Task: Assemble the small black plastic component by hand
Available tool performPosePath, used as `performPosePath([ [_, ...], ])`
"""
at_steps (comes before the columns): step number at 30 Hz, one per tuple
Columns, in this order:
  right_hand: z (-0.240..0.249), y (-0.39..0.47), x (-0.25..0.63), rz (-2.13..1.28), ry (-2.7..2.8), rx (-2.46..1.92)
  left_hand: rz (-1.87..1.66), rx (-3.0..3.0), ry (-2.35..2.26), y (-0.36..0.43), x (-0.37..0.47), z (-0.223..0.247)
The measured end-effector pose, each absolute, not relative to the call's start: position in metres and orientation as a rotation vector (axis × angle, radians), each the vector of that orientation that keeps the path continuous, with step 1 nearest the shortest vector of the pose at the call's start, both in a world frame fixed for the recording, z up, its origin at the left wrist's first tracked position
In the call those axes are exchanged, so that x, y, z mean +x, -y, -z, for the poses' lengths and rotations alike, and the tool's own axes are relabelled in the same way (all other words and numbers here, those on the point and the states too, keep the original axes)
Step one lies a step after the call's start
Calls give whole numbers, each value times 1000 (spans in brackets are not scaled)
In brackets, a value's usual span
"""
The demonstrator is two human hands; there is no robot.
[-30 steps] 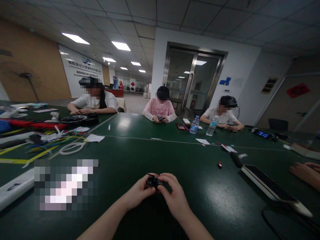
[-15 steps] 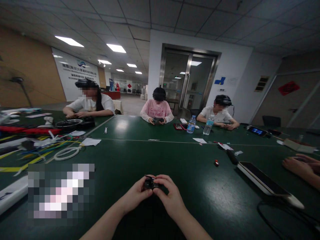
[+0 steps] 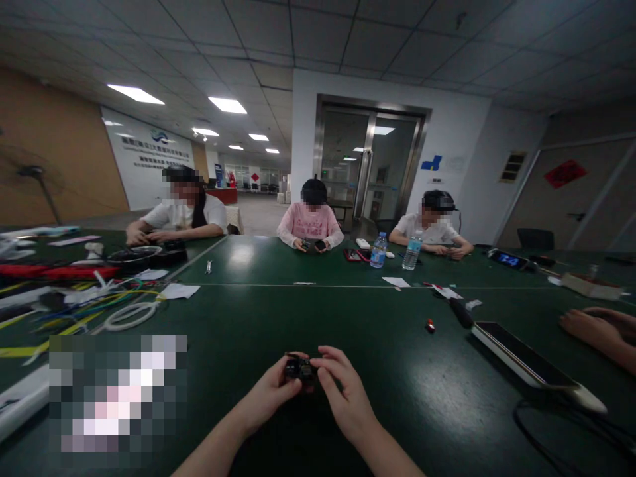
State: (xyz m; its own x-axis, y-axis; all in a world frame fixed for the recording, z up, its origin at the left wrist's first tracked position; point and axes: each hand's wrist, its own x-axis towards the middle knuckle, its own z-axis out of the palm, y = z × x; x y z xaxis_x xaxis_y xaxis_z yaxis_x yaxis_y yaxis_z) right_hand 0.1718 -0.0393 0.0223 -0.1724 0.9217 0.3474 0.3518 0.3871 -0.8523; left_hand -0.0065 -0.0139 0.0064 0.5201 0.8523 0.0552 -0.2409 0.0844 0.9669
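Note:
Low in the middle of the head view, my left hand (image 3: 271, 385) is closed around a small black device (image 3: 301, 368), thumb in front and fingers behind. The device looks boxy with a dark, shiny face; its exact kind is too small to make out. My right hand (image 3: 345, 392) is at its right side, fingers apart, with the index fingertip at or touching the device's edge. The thumb stands slightly away from it. Both hands are just above the dark green table (image 3: 238, 331).
A blurred-out patch (image 3: 124, 394) covers something at left, near cables (image 3: 132, 315). A small red object (image 3: 430, 325), a long white-edged device (image 3: 527, 358) and a black cable (image 3: 556, 430) lie right. Another person's hands (image 3: 596, 334) rest far right. Bottles (image 3: 378, 252) and three people are opposite.
The fingers of my right hand have loosened and spread away from the black device, showing more of its right side. My left hand keeps its hold. The view has tilted slightly.

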Motion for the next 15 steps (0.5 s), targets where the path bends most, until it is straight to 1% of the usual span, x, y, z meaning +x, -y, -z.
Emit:
performPosePath([
  [3, -25, 40, 171, -782, 1796, -1159, -905, 1215, -614, 14, -6, -6],
  [15, -27, 43, 167, -773, 1797, -1195, -902, 1219, -647, 16, -6, -11],
])
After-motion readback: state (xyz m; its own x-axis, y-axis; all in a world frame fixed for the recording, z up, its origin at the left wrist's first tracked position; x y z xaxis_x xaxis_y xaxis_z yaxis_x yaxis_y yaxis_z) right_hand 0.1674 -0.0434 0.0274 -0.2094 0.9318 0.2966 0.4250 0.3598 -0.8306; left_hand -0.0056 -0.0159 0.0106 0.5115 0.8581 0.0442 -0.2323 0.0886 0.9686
